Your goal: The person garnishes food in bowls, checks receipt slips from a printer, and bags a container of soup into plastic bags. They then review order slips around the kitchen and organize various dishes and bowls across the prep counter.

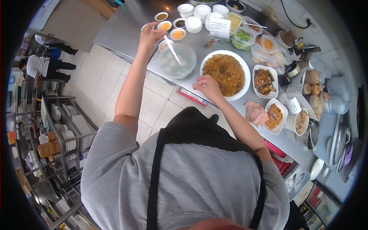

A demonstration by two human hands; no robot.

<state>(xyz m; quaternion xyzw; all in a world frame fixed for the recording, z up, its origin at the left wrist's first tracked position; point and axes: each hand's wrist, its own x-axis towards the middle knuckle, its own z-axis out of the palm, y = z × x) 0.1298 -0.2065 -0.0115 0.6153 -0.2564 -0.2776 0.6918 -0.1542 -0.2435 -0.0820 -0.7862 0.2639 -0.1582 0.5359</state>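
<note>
High over the counter, the fingers of my left hand are closed on the upper end of a white spoon. Its lower part crosses a round translucent bowl holding pale round pieces; I cannot tell whether the tip touches the contents. My right hand is loosely curled, fingers somewhat apart and nothing visible in them, between that bowl and a white plate of brown fried rice. Small sauce cups stand beyond my left hand, several with orange or dark contents.
White dishes of food and a pink cloth lie to the right. Stacked white cups and tubs with chopped greens line the back. A dish rack stands at left; another person is in the aisle.
</note>
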